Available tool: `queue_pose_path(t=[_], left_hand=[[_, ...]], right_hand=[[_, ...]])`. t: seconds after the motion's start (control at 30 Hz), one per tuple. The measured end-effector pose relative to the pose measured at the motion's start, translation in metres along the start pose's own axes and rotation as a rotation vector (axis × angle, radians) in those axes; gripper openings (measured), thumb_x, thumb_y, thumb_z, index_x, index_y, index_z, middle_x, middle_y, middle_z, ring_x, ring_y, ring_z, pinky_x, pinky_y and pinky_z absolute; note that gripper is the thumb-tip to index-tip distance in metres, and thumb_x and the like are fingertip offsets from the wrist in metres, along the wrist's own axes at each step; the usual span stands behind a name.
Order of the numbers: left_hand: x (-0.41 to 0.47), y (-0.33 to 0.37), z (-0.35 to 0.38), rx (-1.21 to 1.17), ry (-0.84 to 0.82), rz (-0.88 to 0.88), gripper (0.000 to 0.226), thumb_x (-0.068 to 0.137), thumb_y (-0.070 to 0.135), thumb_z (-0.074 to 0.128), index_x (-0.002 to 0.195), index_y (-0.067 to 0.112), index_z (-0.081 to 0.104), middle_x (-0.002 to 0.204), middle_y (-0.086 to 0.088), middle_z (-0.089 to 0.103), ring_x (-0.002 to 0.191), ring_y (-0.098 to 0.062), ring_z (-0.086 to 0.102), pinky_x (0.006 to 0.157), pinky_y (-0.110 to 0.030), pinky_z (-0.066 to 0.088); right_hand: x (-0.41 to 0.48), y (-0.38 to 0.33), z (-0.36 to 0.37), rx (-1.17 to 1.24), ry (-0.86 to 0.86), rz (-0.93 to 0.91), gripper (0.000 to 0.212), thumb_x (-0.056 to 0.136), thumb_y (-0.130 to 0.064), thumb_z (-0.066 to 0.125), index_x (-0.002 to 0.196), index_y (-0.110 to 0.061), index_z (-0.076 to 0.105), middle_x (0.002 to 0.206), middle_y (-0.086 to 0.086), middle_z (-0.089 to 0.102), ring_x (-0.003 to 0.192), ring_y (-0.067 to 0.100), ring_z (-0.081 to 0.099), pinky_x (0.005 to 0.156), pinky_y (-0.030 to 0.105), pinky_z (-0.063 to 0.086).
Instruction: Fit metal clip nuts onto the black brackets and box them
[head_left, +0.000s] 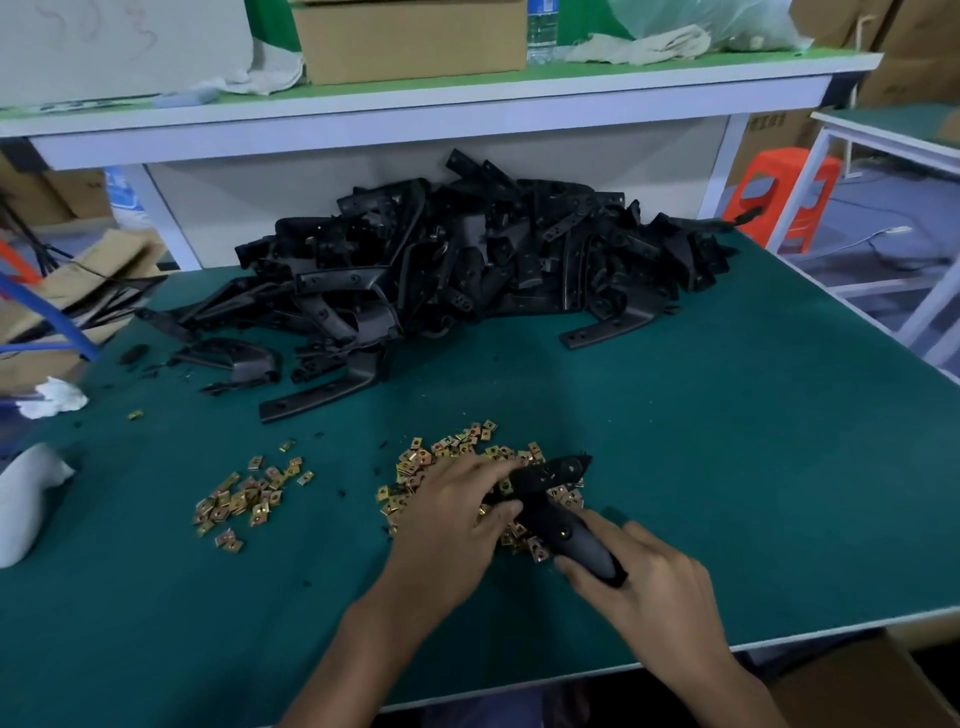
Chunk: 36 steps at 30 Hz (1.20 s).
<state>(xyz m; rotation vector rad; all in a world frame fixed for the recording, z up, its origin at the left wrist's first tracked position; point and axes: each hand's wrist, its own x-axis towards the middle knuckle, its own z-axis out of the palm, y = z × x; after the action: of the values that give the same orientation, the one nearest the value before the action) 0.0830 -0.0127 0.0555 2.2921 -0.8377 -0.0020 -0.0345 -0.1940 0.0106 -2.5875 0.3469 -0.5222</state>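
tissue, white, crumpled, at the left edge of the green mat; one stray nut lies near it

smaller heap of clip nuts: brass-coloured, loose on the mat left of centre, well apart from both hands

pile of black brackets: heaped and tangled against the back of the bench. judged to be light, stiff moulded plastic; the long arms hook on one another, so each is better lifted by a free end than dragged from the middle

larger heap of clip nuts: centre front, under and beside the hands. small, thin sprung metal, likely slippery and sharp at the edges; best pinched by the flat faces between thumb and forefinger, open mouth toward the bracket's edge

left hand: fingers curled over the narrow upper part of the held bracket, thumb beneath, clasping it. whether a nut is also pinched there cannot be told, since the fingers hide the spot

held bracket: just over the larger heap, slanting from its black tip at upper right down to a broad grey end

right hand: fingers and thumb wrapped round that grey end, steadying the piece

cardboard box: below the bench edge at lower right, one corner in view, contents unseen
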Motion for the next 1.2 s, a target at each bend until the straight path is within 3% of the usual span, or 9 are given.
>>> queue_pose_path(t=[0.2,0.27,0.37,0.53,0.7,0.8,0.97,1.07,1.2], left_hand=[[0.026,-0.032,-0.023,-0.126,-0.007,-0.058,0.042,0.103,0.051,0.043,0.132,0.030,0.065,0.123,0.021,0.063,0.114,0.011,0.052,0.093,-0.005,0.035],[0.044,-0.061,-0.032,0.104,0.094,-0.148,0.031,0.106,0.031,0.048,0.126,0.019,0.068,0.119,0.002,0.069,0.112,-0.013,0.061,0.090,-0.021,0.047],[0.055,-0.093,-0.035,0.386,-0.035,-0.271,0.027,0.104,0.022,0.053,0.124,0.016,0.070,0.117,-0.010,0.067,0.115,-0.031,0.058,0.097,-0.040,0.048],[0.065,-0.099,-0.040,0.289,-0.104,-0.281,0.006,0.096,0.022,0.066,0.091,0.025,0.067,0.099,0.003,0.066,0.100,-0.019,0.060,0.083,-0.032,0.049],[0.057,-0.061,-0.048,-0.062,0.001,-0.292,0.006,0.094,0.025,0.065,0.089,0.024,0.061,0.085,0.006,0.070,0.083,-0.015,0.066,0.070,-0.030,0.051],[0.053,-0.029,-0.046,-0.296,-0.107,-0.202,0.005,0.099,0.031,0.058,0.096,0.034,0.061,0.090,0.008,0.068,0.079,-0.006,0.063,0.066,-0.023,0.049],[0.051,0.003,-0.034,-0.482,-0.265,-0.114,0.024,0.103,0.024,0.055,0.098,0.041,0.071,0.087,0.017,0.067,0.080,0.007,0.057,0.071,-0.007,0.042],[0.050,0.007,-0.027,-0.492,-0.289,-0.140,0.024,0.102,0.017,0.057,0.096,0.033,0.074,0.092,0.006,0.071,0.083,0.000,0.061,0.074,-0.012,0.045],[0.050,0.007,-0.023,-0.538,-0.264,-0.184,0.021,0.100,0.012,0.061,0.102,0.025,0.078,0.097,0.008,0.077,0.091,-0.001,0.069,0.079,-0.011,0.049]], right_hand=[[0.002,-0.002,0.001,0.032,0.028,0.035,0.047,0.077,-0.064,0.065,0.119,-0.044,0.070,0.072,-0.011,0.058,0.060,0.013,0.063,0.049,0.031,0.048],[0.003,-0.003,0.001,0.055,0.051,0.068,0.046,0.074,-0.059,0.069,0.117,-0.043,0.072,0.070,-0.012,0.058,0.060,0.014,0.063,0.050,0.032,0.049],[0.003,-0.005,0.000,0.061,0.059,0.066,0.046,0.074,-0.058,0.068,0.116,-0.040,0.074,0.068,-0.011,0.058,0.059,0.014,0.062,0.049,0.032,0.049],[0.005,-0.009,-0.001,0.048,0.070,0.074,0.046,0.072,-0.054,0.071,0.116,-0.039,0.075,0.067,-0.012,0.056,0.058,0.017,0.063,0.049,0.032,0.047],[0.003,-0.009,-0.001,-0.015,0.034,0.020,0.045,0.075,-0.058,0.069,0.116,-0.040,0.073,0.068,-0.009,0.056,0.057,0.018,0.063,0.046,0.033,0.047],[0.003,-0.009,0.001,-0.049,0.022,0.001,0.045,0.074,-0.058,0.072,0.115,-0.040,0.073,0.068,-0.010,0.056,0.057,0.015,0.063,0.046,0.028,0.045],[0.001,-0.007,0.000,-0.064,0.045,-0.030,0.047,0.077,-0.063,0.061,0.115,-0.039,0.073,0.069,-0.007,0.058,0.058,0.017,0.065,0.044,0.029,0.047],[0.001,-0.007,0.000,-0.072,0.059,-0.035,0.047,0.077,-0.064,0.058,0.113,-0.039,0.073,0.069,-0.007,0.058,0.056,0.017,0.063,0.043,0.028,0.046],[0.002,-0.006,0.001,-0.083,0.061,-0.038,0.046,0.077,-0.064,0.058,0.114,-0.040,0.072,0.069,-0.007,0.057,0.056,0.017,0.063,0.043,0.028,0.044]])
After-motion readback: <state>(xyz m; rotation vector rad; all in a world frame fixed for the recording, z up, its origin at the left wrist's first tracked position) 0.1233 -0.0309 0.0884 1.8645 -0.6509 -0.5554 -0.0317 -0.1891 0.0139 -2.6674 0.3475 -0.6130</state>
